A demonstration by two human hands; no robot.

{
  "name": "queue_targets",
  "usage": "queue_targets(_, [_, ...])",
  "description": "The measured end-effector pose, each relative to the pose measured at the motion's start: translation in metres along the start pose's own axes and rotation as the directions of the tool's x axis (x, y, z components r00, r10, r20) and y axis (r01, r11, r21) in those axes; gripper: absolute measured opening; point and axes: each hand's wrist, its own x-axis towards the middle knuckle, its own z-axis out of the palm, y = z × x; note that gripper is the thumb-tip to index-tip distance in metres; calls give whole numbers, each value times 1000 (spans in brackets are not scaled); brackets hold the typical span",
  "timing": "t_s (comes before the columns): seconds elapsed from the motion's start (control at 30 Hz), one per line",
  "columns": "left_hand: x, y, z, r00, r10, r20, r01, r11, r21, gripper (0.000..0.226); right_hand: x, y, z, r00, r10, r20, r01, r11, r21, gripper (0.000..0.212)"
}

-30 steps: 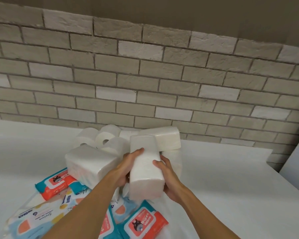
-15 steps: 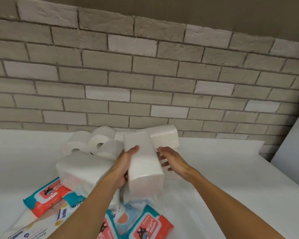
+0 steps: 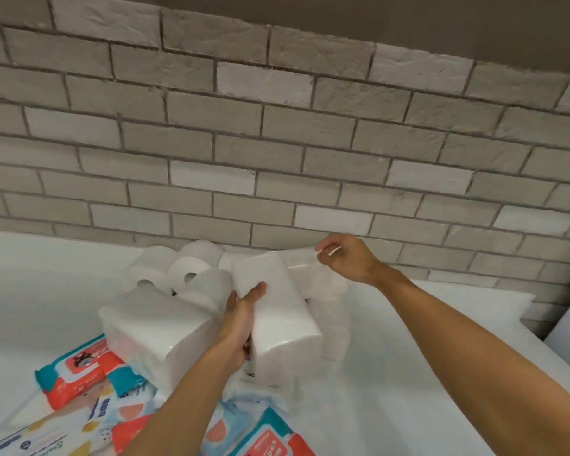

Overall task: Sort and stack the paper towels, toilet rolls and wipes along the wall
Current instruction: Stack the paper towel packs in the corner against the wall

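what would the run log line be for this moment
left hand: holds near towel pack | right hand: pinches far towel pack end | toilet rolls, wipes: unsorted

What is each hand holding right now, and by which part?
The left hand grips the front paper towel pack by its left side, thumb on top. The right hand pinches the rear pack at its right end.

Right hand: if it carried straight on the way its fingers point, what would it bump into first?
The back paper towel pack lying by the brick wall; the right hand seems to touch its wrapper with its fingertips. Depth is unclear.
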Motion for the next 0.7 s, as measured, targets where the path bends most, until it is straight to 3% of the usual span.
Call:
queue_targets(0.13, [1,-4,6,1000,12,-20,-12,1000,-16,80,31,8,-10,993,-74,94,91,976,-197,23])
queue_targets(0.27, [-2,-8,9,999,30,-34,-31,999,-12,70,64,25,-16,974,27,223,46,948,-314,40])
queue_targets(0.4, [-5,-10,10,994,81,-68,-82,996,-21,68,83,51,-19,945,135,297,-36,947,-318,68])
queue_targets(0.53, [-4,-11,14,988,107,-115,-111,994,-27,65,84,73,-13,930,112,351,-3,955,-296,88])
queue_targets(0.7, [-2,-11,23,986,102,-131,-106,994,-24,63,90,82,-9,924,72,375,28,967,-253,95])
